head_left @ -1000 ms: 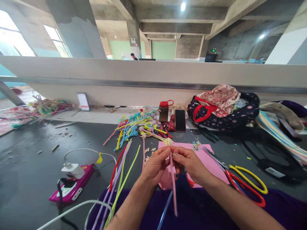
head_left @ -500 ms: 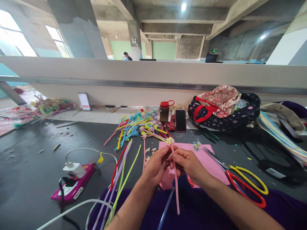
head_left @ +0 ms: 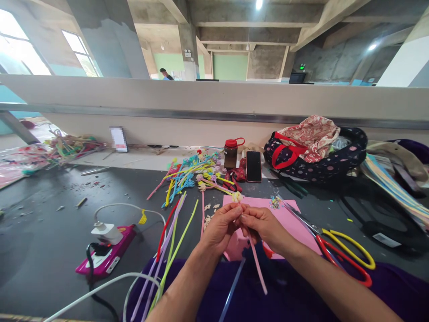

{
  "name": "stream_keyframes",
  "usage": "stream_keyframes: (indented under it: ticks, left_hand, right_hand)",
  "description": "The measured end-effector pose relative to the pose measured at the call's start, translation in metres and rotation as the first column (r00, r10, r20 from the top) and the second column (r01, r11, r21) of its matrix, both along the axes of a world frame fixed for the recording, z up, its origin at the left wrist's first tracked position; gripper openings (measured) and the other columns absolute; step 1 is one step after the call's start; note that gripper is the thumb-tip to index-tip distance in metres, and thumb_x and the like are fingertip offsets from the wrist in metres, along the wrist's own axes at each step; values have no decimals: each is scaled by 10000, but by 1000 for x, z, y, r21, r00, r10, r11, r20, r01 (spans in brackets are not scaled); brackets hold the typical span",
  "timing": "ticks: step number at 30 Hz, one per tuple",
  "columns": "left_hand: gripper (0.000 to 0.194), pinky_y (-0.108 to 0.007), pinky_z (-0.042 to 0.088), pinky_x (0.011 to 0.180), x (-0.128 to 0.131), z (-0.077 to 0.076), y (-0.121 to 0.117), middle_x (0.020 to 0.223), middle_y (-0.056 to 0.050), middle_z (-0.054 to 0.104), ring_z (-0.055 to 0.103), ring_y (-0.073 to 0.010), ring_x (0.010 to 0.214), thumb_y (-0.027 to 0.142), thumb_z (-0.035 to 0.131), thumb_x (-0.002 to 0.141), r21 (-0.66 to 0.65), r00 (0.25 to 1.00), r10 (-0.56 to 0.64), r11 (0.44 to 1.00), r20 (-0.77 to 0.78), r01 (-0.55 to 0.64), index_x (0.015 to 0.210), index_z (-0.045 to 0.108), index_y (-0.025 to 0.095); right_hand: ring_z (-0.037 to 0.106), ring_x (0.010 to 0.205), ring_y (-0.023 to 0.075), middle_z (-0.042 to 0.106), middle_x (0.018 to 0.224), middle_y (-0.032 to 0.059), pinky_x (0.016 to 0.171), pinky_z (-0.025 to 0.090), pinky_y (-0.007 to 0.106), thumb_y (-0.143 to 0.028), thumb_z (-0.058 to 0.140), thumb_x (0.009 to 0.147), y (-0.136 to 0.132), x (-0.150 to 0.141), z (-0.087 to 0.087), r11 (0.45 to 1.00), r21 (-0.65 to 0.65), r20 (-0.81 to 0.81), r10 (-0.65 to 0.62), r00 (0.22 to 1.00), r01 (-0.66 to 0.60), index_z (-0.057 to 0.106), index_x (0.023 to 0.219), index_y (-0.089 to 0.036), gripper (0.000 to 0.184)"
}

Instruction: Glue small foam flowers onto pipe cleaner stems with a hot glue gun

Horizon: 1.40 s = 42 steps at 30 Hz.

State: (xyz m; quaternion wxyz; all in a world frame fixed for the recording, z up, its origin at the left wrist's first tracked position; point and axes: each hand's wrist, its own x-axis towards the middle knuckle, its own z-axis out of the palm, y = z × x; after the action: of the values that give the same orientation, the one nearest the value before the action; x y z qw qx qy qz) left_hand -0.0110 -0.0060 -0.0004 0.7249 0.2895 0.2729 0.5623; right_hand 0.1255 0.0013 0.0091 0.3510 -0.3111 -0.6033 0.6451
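Observation:
Between my two hands is a pink pipe cleaner [head_left: 258,268] with a pale cream flower head [head_left: 237,197] at its upper end. My left hand [head_left: 223,226] pinches it just below the flower. Close against it, my right hand [head_left: 261,223] is closed on the pink stem, and the fingertips of both hands meet. The stem's free end slants down to the right. Beneath the hands lies a pink sheet [head_left: 284,214]. Large scissors [head_left: 348,255] with yellow and red handles rest on its right edge.
Loose pipe cleaners [head_left: 174,246] lie to the left, near a magenta power strip [head_left: 107,255] with cables. Behind are a pile of coloured pipe-cleaner flowers [head_left: 191,174], a red-lidded bottle [head_left: 230,154], a phone [head_left: 254,166] and a dark patterned bag [head_left: 315,156].
The lower end of the pink stem has swung to the right. My hands stay together below the flower. A person in the background has moved left.

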Motion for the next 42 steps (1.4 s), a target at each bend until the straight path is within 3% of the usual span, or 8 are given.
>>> stream_keyframes:
  ticks: [11, 21, 28, 34, 38, 42]
  left_hand:
    - [168, -245, 451, 453, 1, 5, 0, 636, -29, 610, 556, -123, 491, 227, 694, 658, 46, 993, -3, 999, -118, 8, 754, 654, 95]
    - [144, -253, 424, 456, 1, 5, -1, 619, -12, 593, 528, -118, 473, 243, 682, 671, 96, 983, 68, 994, -171, -52, 736, 643, 120]
    - [118, -245, 419, 714, -3, 17, -7, 714, -38, 658, 576, -130, 693, 212, 687, 678, 260, 925, 219, 956, -309, -140, 760, 674, 127]
    - [113, -261, 393, 668, -6, 21, -12, 606, -48, 640, 548, -136, 603, 234, 673, 687, 268, 936, 63, 963, -347, 34, 663, 662, 124]
    - [180, -263, 378, 616, -8, 21, -13, 561, -55, 609, 532, -139, 570, 280, 657, 688, 227, 971, -65, 967, -228, 118, 615, 652, 115]
    - [166, -263, 368, 604, -11, 21, -13, 515, -37, 567, 525, -139, 562, 262, 638, 702, 228, 985, -116, 963, -124, 142, 636, 651, 110]
  right_hand:
    - [416, 364, 47, 492, 471, -39, 364, 286, 163, -359, 518, 823, 5, 4, 0, 998, 67, 66, -12, 998, 7, 568, 610, -133, 315]
    - [413, 376, 47, 467, 457, -50, 382, 288, 165, -366, 500, 824, 4, 3, 4, 989, 145, 115, -3, 993, -14, 579, 622, -139, 314]
    - [509, 455, 79, 552, 542, -23, 439, 357, 185, -299, 573, 751, 13, 23, 27, 979, 199, 273, -3, 962, -54, 649, 699, -138, 185]
    - [525, 459, 80, 638, 642, 17, 408, 326, 185, -298, 563, 761, 19, 38, 38, 955, 291, 199, -124, 972, 62, 629, 694, -144, 180]
    - [522, 458, 73, 628, 635, 8, 420, 346, 184, -272, 562, 764, 14, 36, 41, 952, 297, 158, -124, 980, 73, 629, 695, -146, 159]
    - [520, 455, 73, 617, 617, 1, 427, 360, 190, -274, 570, 760, 11, 32, 41, 957, 285, 162, -100, 982, 50, 628, 683, -146, 160]
